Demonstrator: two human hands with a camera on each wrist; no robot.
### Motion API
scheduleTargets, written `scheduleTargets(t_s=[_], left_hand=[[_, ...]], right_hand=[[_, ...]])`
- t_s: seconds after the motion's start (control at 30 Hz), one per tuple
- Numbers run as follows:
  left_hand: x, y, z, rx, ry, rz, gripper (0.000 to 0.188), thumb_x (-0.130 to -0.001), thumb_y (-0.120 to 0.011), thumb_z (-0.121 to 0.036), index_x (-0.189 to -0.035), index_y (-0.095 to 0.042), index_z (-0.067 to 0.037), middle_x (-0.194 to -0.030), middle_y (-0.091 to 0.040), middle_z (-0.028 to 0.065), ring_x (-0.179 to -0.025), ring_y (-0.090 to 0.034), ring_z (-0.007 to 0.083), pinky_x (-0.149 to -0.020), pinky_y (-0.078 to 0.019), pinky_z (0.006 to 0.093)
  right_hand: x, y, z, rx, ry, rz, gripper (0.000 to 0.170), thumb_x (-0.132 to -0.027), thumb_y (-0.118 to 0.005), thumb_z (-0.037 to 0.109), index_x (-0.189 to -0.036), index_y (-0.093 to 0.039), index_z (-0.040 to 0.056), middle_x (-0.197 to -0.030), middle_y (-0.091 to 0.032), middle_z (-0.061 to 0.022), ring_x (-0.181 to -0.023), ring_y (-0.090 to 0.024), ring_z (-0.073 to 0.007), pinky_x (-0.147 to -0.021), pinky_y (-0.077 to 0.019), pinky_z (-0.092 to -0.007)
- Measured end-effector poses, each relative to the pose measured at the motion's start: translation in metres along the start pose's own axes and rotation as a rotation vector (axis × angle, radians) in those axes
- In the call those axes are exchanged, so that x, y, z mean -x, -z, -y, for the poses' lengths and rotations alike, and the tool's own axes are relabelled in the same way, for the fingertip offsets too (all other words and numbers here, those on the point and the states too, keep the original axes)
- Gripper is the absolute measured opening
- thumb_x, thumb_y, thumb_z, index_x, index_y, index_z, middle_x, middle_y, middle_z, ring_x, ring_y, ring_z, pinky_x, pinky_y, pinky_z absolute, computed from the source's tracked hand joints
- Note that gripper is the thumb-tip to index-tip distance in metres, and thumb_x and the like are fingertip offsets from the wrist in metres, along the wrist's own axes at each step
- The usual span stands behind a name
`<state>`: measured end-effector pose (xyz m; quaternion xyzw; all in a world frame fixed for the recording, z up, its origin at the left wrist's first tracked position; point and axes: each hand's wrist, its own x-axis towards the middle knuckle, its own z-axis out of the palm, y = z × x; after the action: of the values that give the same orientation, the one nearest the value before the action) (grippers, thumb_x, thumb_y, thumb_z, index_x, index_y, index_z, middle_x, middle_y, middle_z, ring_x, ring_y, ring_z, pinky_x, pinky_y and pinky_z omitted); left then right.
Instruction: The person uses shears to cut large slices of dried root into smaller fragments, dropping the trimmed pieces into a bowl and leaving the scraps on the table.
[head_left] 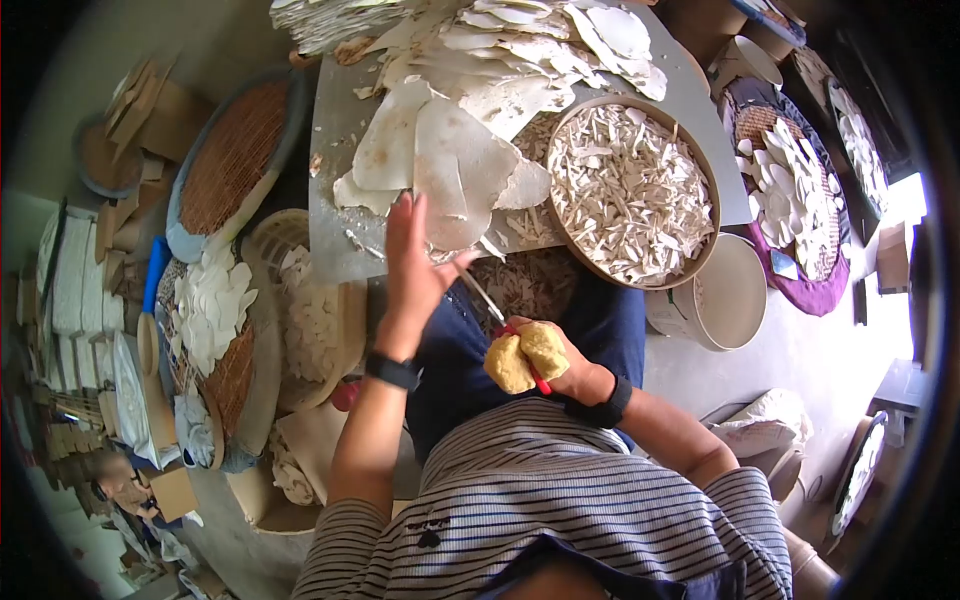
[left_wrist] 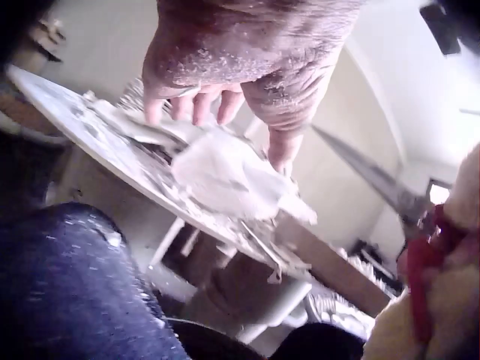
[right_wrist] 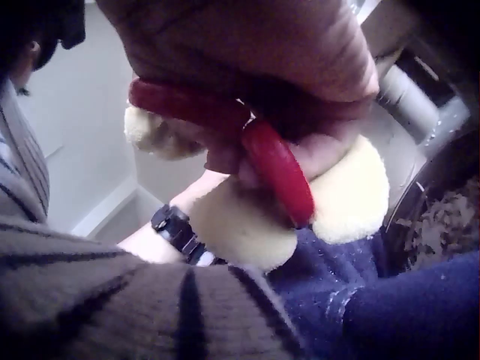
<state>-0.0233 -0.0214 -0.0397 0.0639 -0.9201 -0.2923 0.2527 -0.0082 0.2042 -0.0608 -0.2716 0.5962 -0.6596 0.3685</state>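
Note:
My right hand grips the red handles of a pair of scissors, held low over the lap. Soft yellow padding bulges around the handles and fingers. The blades point up and away toward the left hand. My left hand is raised at the table's near edge, fingers extended and thumb spread. Its fingertips overlap the thin, pale, irregular sheets in the head view. More such sheets are piled behind. In the left wrist view, white dust covers the palm of the left hand.
A round tray full of white offcuts stands at the table's right edge, above a white bucket. The grey table lies ahead. Woven trays and a basket of pale pieces flank the left; another loaded tray is at right.

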Motion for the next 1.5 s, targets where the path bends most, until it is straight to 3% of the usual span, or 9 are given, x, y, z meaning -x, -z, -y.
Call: scheduleTargets(t_s=[0.07, 0.2, 0.23, 0.37, 0.5, 1.03, 1.23, 1.33, 1.5], left_hand=[[-0.01, -0.026, -0.004, -0.143, 0.063, 0.082, 0.099, -0.054, -0.082, -0.022, -0.136, -0.029, -0.009, -0.138, -0.022, 0.0271, -0.125, -0.026, 0.0441, -0.103, -0.0247, 0.0472], [-0.008, -0.031, 0.004, -0.098, 0.008, 0.02, 0.089, -0.057, -0.078, -0.017, -0.133, -0.032, -0.008, -0.137, -0.022, 0.0273, -0.124, -0.028, 0.0442, -0.1, -0.0313, 0.047], [-0.008, -0.025, 0.001, -0.049, -0.028, -0.037, 0.065, -0.07, -0.068, -0.013, -0.128, -0.039, -0.005, -0.132, -0.034, 0.0234, -0.12, -0.038, 0.0373, -0.097, -0.0357, 0.0454], [-0.003, -0.009, 0.022, 0.774, 0.342, -0.19, 0.033, -0.089, -0.043, -0.005, -0.119, -0.045, 0.006, -0.114, -0.053, 0.0123, -0.099, -0.056, 0.0226, -0.085, -0.0478, 0.0358], [-0.016, 0.031, 0.014, 1.291, 0.638, -0.172, 0.038, -0.088, -0.051, -0.015, -0.12, -0.045, 0.003, -0.114, -0.055, 0.0146, -0.105, -0.055, 0.0285, -0.086, -0.0479, 0.0422], [0.034, 0.078, 0.012, 1.353, 0.65, -0.156, 0.056, -0.079, -0.056, 0.002, -0.13, -0.035, -0.005, -0.122, -0.048, 0.0115, -0.11, -0.05, 0.0235, -0.092, -0.0437, 0.0381], [0.032, 0.055, 0.011, 1.569, 0.742, -0.255, 0.04, -0.089, -0.05, -0.015, -0.127, -0.041, -0.005, -0.123, -0.051, 0.0109, -0.112, -0.05, 0.023, -0.094, -0.0426, 0.0368], [0.028, 0.044, 0.023, 1.703, 0.85, -0.2, 0.036, -0.091, -0.047, -0.021, -0.123, -0.045, -0.004, -0.124, -0.051, 0.0103, -0.113, -0.051, 0.0219, -0.094, -0.0431, 0.0358], [0.03, 0.042, 0.025, 1.431, 0.86, -0.108, 0.033, -0.084, -0.056, -0.008, -0.116, -0.05, 0.0, -0.113, -0.056, 0.0106, -0.104, -0.055, 0.02, -0.091, -0.0439, 0.0332]], right_hand=[[0.005, 0.006, -0.005, -0.284, -0.097, -0.039, 0.036, -0.078, -0.067, 0.016, -0.106, -0.05, 0.0005, -0.098, -0.058, -0.0062, -0.089, -0.057, -0.0147, -0.081, -0.0455, -0.0267], [0.011, 0.014, -0.01, -0.398, -0.093, -0.194, 0.044, -0.071, -0.071, 0.004, -0.11, -0.05, 0.0014, -0.105, -0.058, -0.0067, -0.096, -0.056, -0.0153, -0.086, -0.0457, -0.0289], [0.01, 0.017, -0.012, -0.555, -0.127, -0.173, 0.048, -0.072, -0.07, 0.002, -0.115, -0.047, 0.0025, -0.11, -0.055, -0.0062, -0.1, -0.054, -0.0158, -0.09, -0.0437, -0.0296], [-0.001, 0.022, -0.007, -0.272, -0.077, -0.124, 0.052, -0.081, -0.066, 0.011, -0.125, -0.04, 0.001, -0.112, -0.054, -0.0051, -0.101, -0.052, -0.0123, -0.089, -0.0426, -0.027], [-0.017, 0.021, 0.002, -0.163, -0.093, -0.079, 0.058, -0.081, -0.065, 0.009, -0.129, -0.035, 0.0017, -0.117, -0.051, -0.0069, -0.105, -0.051, -0.0141, -0.093, -0.0404, -0.0285], [-0.021, 0.004, -0.002, -0.025, -0.08, 0.016, 0.055, -0.076, -0.071, 0.014, -0.123, -0.042, 0.0023, -0.11, -0.056, -0.0063, -0.099, -0.053, -0.014, -0.088, -0.042, -0.0288], [-0.017, -0.005, -0.001, 0.13, 0.048, -0.084, 0.043, -0.072, -0.068, 0.008, -0.111, -0.051, 0.002, -0.097, -0.06, -0.0106, -0.089, -0.058, -0.0204, -0.081, -0.0457, -0.0298], [-0.016, -0.002, -0.011, 0.089, 0.08, -0.059, 0.044, -0.072, -0.068, 0.007, -0.112, -0.05, 0.0017, -0.099, -0.06, -0.0107, -0.09, -0.059, -0.021, -0.08, -0.0459, -0.0302], [-0.007, 0.007, -0.016, 0.107, -0.049, -0.007, 0.065, -0.074, -0.073, 0.016, -0.127, -0.038, 0.0032, -0.118, -0.052, -0.0087, -0.108, -0.05, -0.0174, -0.095, -0.0386, -0.0315]])
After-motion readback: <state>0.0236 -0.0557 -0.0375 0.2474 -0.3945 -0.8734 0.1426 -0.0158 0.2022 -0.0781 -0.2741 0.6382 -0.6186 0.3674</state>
